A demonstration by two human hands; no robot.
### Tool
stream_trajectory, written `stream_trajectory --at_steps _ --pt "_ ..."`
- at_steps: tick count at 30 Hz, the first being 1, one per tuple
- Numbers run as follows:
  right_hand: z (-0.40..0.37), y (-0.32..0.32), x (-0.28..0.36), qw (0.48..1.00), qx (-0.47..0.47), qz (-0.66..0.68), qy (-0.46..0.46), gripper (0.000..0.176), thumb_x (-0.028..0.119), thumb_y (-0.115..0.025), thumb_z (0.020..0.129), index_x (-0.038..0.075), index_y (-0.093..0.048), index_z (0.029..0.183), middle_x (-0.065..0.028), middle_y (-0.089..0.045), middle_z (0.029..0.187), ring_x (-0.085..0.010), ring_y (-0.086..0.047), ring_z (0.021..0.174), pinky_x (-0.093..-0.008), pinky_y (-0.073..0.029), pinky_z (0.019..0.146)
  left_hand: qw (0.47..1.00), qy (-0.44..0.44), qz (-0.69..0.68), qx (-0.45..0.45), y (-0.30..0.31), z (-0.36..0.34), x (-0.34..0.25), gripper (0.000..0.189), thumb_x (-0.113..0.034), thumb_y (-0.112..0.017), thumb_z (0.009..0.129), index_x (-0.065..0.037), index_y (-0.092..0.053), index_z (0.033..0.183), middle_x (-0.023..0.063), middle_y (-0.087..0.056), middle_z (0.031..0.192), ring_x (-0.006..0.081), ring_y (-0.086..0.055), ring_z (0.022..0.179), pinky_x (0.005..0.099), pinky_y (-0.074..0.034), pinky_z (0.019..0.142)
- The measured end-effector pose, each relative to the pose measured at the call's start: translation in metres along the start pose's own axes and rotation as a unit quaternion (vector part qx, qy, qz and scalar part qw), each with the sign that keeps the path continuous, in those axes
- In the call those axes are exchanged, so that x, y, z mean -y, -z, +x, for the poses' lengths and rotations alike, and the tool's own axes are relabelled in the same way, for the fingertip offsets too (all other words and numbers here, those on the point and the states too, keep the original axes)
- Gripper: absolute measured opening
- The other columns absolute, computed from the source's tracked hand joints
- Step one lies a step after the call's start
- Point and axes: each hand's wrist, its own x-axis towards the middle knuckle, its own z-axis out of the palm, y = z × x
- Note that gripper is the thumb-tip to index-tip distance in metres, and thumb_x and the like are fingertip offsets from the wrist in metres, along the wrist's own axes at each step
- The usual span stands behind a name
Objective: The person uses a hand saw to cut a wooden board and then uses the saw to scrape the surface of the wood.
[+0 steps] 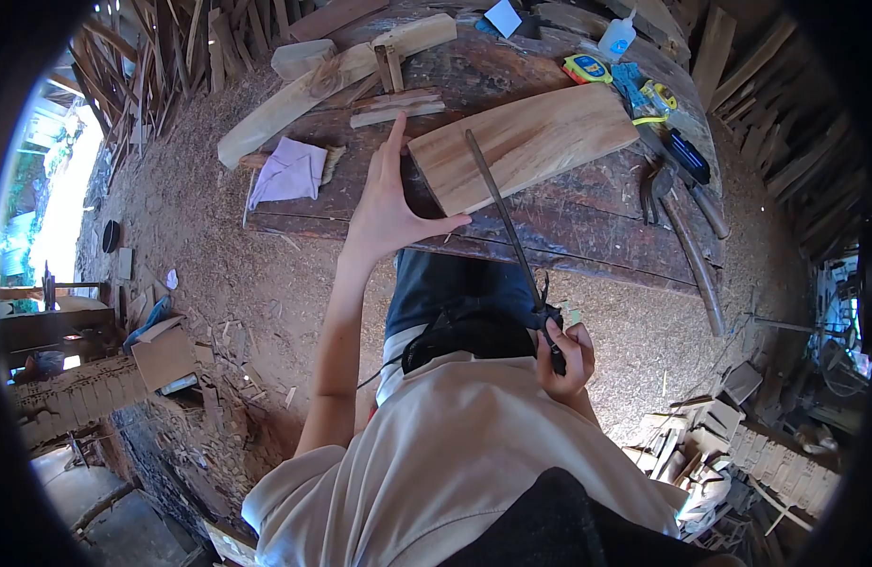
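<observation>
Pale wood is what I watch from my end: a plank (526, 142) lies flat and aslant on the dark bench (587, 236), its near-left end by the bench's front edge. The left hand (388, 208) is spread open against that end, fingers pointing away along it and the thumb hooked round the near corner. It presses rather than grips. The right hand (566, 357) is closed tight on the dark handle of a long metal tool (509, 227), down by the person's waist. The thin shaft runs up and away across the plank's face. I cannot tell whether it is a file or a narrow saw, or whether it touches the wood.

My worry is the plank itself. Only an open palm steadies it, with no clamp that I can see, so a hard stroke could make it slide or swing on the bench. The thumb sits close to the shaft's line, and a slip sideways could catch it. The tool is long and held at its very end, so it may flex or skate off course.

Pliers (655, 184), a tape measure (587, 68) and a purple cloth (289, 170) lie apart from the plank. A jolted plank could reach the pliers first.
</observation>
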Motion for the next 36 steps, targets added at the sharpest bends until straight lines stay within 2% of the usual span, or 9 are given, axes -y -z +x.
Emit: stream_trajectory --at_steps 24,26,36 --pt "0.009 -0.010 -0.006 1.000 0.011 -0.017 -0.006 0.037 -0.013 -0.076 0.070 -0.003 -0.067 0.105 -0.0110 -0.069 0.083 -0.0220 -0.044 0.051 -0.0322 -0.034 0.049 1.000 0.005 -0.002 0.010 0.000 0.000 -0.001 0.136 -0.043 -0.095 0.058 -0.007 -0.012 0.159 0.0268 -0.047 0.137 0.0415 -0.050 0.127 0.0494 -0.042 0.108" --pt "0.020 -0.017 -0.005 1.000 0.000 -0.018 0.000 0.034 -0.013 -0.075 0.072 -0.006 -0.066 0.105 -0.0117 -0.059 0.069 -0.0232 -0.047 0.053 -0.0333 -0.035 0.047 1.000 0.004 0.003 0.011 0.001 0.001 -0.001 0.136 -0.043 -0.095 0.058 -0.006 -0.012 0.159 0.0269 -0.047 0.137 0.0415 -0.050 0.128 0.0495 -0.042 0.108" --pt "0.008 -0.013 -0.008 1.000 0.015 -0.010 -0.016 0.035 -0.013 -0.075 0.075 -0.004 -0.065 0.107 -0.0113 -0.059 0.069 -0.0236 -0.048 0.054 -0.0333 -0.037 0.047 1.000 0.002 -0.004 0.004 0.001 0.001 -0.001 0.134 -0.042 -0.095 0.059 -0.006 -0.014 0.159 0.0279 -0.046 0.138 0.0422 -0.049 0.128 0.0500 -0.042 0.109"
